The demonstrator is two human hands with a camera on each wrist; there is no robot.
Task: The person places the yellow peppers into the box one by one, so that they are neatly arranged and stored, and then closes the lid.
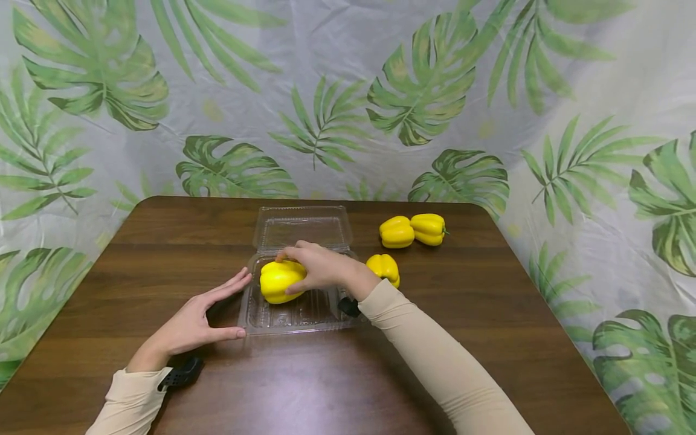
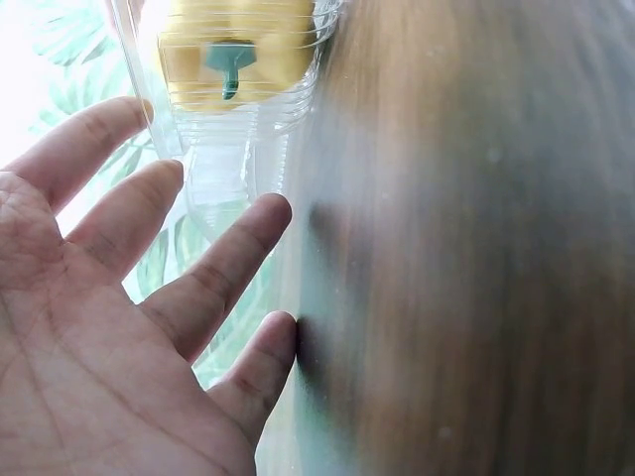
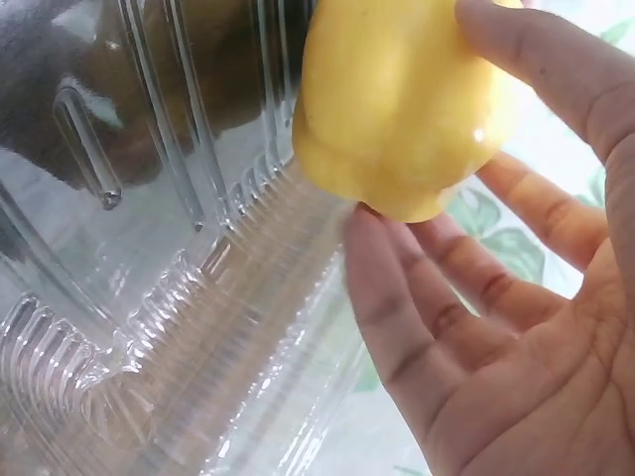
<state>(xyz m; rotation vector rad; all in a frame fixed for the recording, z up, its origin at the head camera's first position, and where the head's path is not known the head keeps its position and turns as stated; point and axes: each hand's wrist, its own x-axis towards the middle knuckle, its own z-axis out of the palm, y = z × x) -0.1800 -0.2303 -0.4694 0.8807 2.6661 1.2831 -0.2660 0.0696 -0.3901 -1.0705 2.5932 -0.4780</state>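
A yellow bell pepper (image 1: 280,283) lies on its side in the left half of a clear plastic clamshell container (image 1: 326,320), whose lid (image 1: 304,226) is folded back. My right hand (image 1: 322,266) grips this pepper with thumb and fingers around it. In the right wrist view the bell pepper (image 3: 397,99) sits between the thumb and the fingertips. At the container's left edge my left hand (image 1: 190,320) is spread, fingers straight, fingertips at the rim. The left wrist view shows the pepper's green stem (image 2: 230,67) through the clear wall, facing the left hand (image 2: 149,288).
Two more yellow peppers, a left one (image 1: 396,232) and a right one (image 1: 428,229), lie side by side at the back right. Another yellow pepper (image 1: 383,269) is partly behind the right forearm. A leaf-patterned cloth (image 1: 326,121) hangs behind the brown wooden table (image 1: 179,235).
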